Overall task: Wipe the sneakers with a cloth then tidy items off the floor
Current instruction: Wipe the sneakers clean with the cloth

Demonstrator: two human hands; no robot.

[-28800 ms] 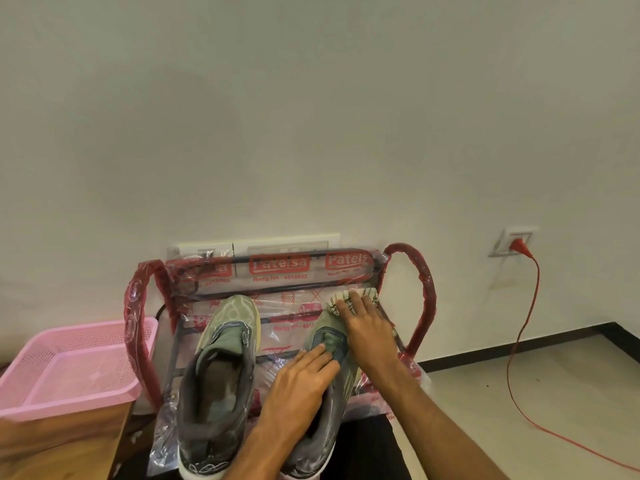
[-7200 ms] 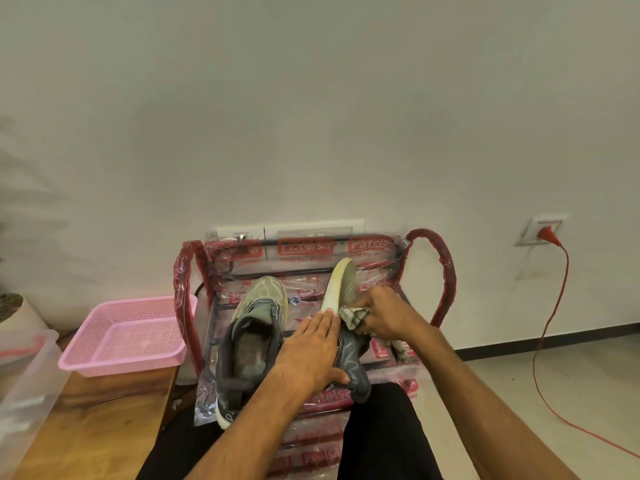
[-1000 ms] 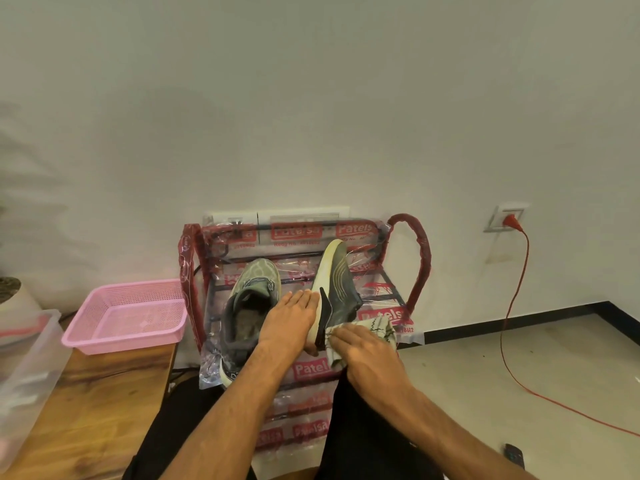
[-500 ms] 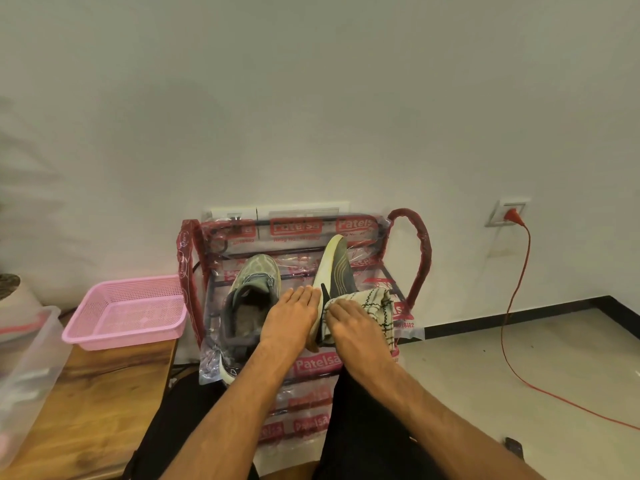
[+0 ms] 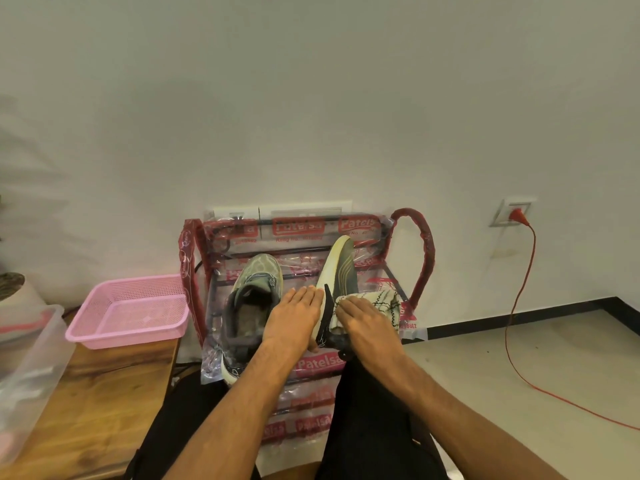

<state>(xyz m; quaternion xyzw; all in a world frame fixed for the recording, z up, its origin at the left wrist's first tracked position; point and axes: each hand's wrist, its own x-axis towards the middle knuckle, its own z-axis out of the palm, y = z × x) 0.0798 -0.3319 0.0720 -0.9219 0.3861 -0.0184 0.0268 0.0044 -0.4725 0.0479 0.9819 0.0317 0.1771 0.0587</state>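
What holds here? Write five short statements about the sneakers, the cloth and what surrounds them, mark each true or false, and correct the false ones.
1. The right-hand sneaker is tipped on its side, pale sole edge facing left. True.
2. The right hand presses the cloth against that sneaker. True.
3. The left hand holds the cloth. False: it lies flat against the tipped sneaker's sole side, bare.
4. The left-hand sneaker lies upside down. False: it sits upright on the rack, opening up.
5. The pink basket sits on the floor. False: it rests on the wooden table.
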